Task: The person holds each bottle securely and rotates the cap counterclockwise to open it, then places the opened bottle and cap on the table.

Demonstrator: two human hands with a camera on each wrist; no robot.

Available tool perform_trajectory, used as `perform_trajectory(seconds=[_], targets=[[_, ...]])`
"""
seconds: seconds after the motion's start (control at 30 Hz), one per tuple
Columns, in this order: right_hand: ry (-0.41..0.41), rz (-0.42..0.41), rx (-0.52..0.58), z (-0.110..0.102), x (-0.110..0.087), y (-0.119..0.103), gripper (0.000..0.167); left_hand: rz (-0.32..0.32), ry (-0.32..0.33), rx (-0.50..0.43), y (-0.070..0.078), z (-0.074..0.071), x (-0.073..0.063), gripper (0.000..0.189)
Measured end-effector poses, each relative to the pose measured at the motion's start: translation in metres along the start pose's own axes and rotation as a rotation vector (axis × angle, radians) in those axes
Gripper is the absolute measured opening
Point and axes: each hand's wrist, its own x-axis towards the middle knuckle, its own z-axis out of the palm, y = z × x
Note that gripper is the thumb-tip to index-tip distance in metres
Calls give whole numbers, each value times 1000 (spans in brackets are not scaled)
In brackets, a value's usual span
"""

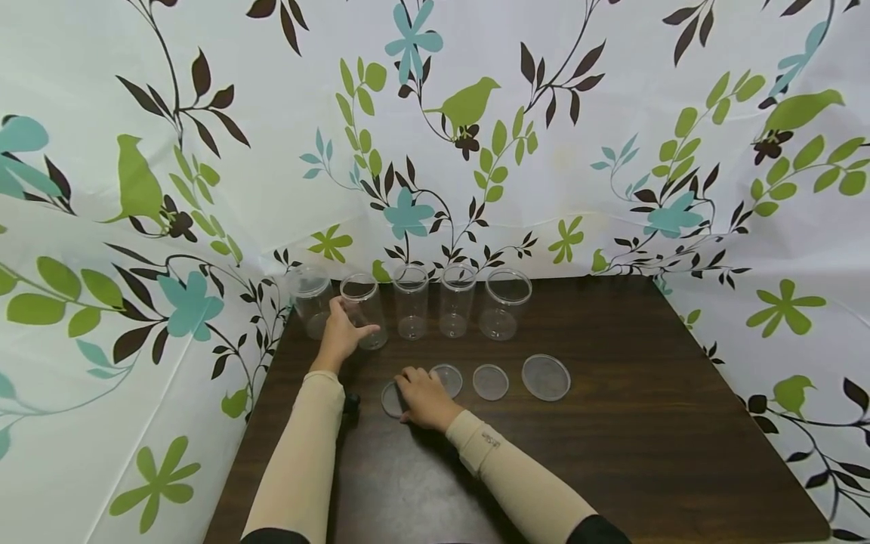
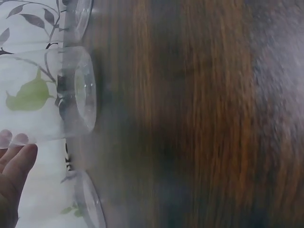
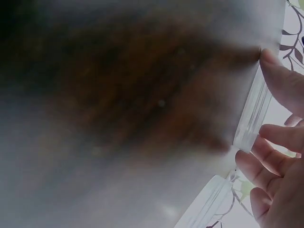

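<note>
My left hand (image 1: 342,332) holds a clear, open-topped plastic jar (image 1: 368,313), second from the left in a row. Its fingers lie at the jar's left side and the thumb crosses the front. Through the left wrist camera, fingertips (image 2: 29,154) meet the wall of that clear jar (image 2: 78,102). Lower down on the table, my right hand (image 1: 424,397) pinches a round clear lid (image 1: 390,400) by its edge. The right wrist view shows this lid's rim (image 3: 254,111) between the thumb (image 3: 280,78) and the other fingers.
Other clear jars stand along the back: one at the left end (image 1: 311,313), then several rightward, ending with a wider jar (image 1: 503,313). Two small lids (image 1: 491,382) and a larger lid (image 1: 546,378) lie on the dark wooden table (image 1: 646,453). Patterned cloth (image 1: 578,151) borders the table.
</note>
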Motion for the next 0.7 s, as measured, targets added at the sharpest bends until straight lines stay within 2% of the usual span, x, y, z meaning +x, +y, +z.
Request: perform_trajectory(seconds=[0.33, 0.47, 0.7], targets=[[21, -13, -105, 0, 4, -3, 81, -27, 60, -27, 1, 9, 9, 87], [44, -26, -134, 1, 5, -4, 81, -30, 62, 3, 0, 10, 12, 86], [37, -29, -135, 0, 5, -2, 81, -73, 70, 13, -1, 12, 9, 88]])
